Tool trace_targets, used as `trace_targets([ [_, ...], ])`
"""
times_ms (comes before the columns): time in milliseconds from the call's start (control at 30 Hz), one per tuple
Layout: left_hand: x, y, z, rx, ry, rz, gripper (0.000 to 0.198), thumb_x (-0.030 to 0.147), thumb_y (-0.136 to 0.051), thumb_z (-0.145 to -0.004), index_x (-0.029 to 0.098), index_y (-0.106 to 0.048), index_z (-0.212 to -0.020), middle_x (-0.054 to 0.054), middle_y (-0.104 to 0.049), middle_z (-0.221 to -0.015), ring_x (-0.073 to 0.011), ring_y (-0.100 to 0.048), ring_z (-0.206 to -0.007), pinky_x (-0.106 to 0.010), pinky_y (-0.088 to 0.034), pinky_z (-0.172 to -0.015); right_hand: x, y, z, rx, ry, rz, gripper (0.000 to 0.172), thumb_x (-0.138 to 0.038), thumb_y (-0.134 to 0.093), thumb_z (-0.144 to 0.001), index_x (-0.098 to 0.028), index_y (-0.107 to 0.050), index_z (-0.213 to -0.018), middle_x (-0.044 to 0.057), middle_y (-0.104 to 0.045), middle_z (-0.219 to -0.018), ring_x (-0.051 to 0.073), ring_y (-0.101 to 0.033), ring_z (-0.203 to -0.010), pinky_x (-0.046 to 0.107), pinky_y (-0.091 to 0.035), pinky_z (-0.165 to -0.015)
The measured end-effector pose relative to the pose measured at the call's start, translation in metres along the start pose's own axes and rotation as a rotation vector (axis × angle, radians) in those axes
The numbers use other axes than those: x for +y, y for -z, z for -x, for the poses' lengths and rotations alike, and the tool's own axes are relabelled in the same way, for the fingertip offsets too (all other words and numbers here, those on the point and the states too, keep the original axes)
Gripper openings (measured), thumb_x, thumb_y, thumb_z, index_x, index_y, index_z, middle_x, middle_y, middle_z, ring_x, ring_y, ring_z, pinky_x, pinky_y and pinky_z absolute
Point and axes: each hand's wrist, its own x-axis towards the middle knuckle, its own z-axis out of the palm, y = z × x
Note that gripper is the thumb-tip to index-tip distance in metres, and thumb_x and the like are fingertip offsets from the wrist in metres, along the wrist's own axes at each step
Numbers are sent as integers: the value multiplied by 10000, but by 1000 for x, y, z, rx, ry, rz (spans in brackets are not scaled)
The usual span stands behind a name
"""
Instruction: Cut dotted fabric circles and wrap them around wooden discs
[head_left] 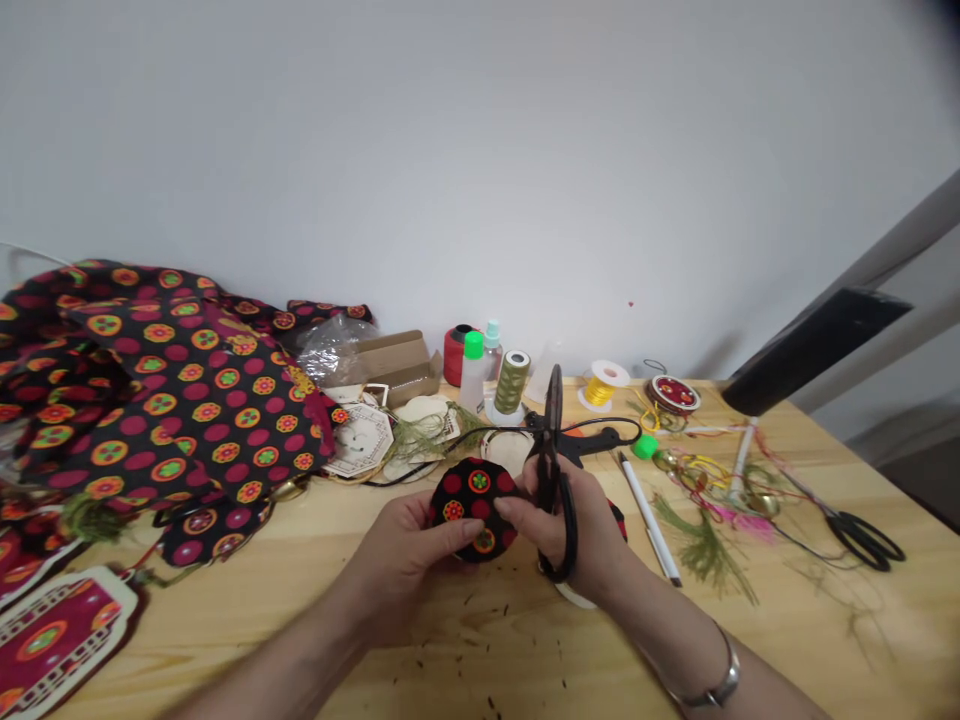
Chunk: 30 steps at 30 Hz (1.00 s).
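Note:
A round piece covered in black fabric with red dots and flower prints (478, 490) is held between both hands. My left hand (409, 550) grips its left and lower edge, the thumb lying on its face. My right hand (574, 530) pinches its right edge between thumb and finger. Black scissors (553, 430) are also in my right hand, with a loop handle at the palm and the blades pointing up. Beneath my right hand, a pale round piece (574, 596) and a bit of dark printed fabric show partly.
Printed fabric (217, 390) is heaped at the left. Behind the hands stand a green-capped bottle (472, 375), an olive thread cone (512, 382) and a yellow spool (602, 388). At the right lie a white pen (649, 520), tassels (701, 550) and more scissors (866, 540).

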Motion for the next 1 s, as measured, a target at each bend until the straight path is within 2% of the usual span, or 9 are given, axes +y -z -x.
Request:
trace_targets([
  [200, 0, 0, 2, 22, -25, 6, 319, 297, -817, -626, 176, -750, -914, -58, -769, -841, -154, -661, -719, -221, -482, -647, 5, -3, 0, 15, -8, 1, 292, -319, -709, -693, -212, -437, -692, -61, -460, -584, 104, -420, -536, 214, -362, -487],
  [367, 10, 8, -1, 122, -53, 10, 297, 289, -830, -598, 174, -755, -861, -48, -769, -795, -135, -657, -656, -202, -478, -595, -4, 5, -2, -36, -58, -104, 461, -540, -757, -617, -216, -449, -729, -44, -506, -588, 117, -456, -530, 233, -369, -486],
  [467, 16, 11, -2, 141, -53, 19, 297, 292, -836, -586, 166, -756, -843, -56, -771, -806, -141, -664, -663, -199, -481, -576, -12, 13, -1, -125, -11, 15, 497, -665, -640, -669, -211, -450, -740, -30, -481, -621, 119, -426, -549, 236, -337, -486],
  [567, 18, 12, -2, 133, -60, 17, 293, 289, -831, -595, 165, -754, -849, -64, -772, -828, -148, -669, -680, -209, -489, -594, -17, 18, 0, -192, 3, 205, 448, -636, -578, -745, -204, -460, -731, -22, -472, -645, 124, -394, -578, 241, -312, -510],
  [733, 17, 14, -3, 135, -68, -17, 309, 304, -817, -618, 169, -749, -887, -71, -773, -869, -166, -678, -723, -233, -500, -641, -21, 21, 0, -159, -43, 618, 420, -576, -624, -733, -215, -417, -679, -46, -448, -596, 117, -329, -544, 239, -235, -510],
  [1000, 18, 12, -2, 142, -62, -39, 307, 318, -827, -586, 155, -755, -836, -74, -772, -831, -169, -670, -699, -234, -491, -624, -21, 20, 1, -165, -16, 755, 397, -573, -607, -749, -217, -445, -682, -29, -517, -589, 121, -370, -519, 242, -220, -511],
])
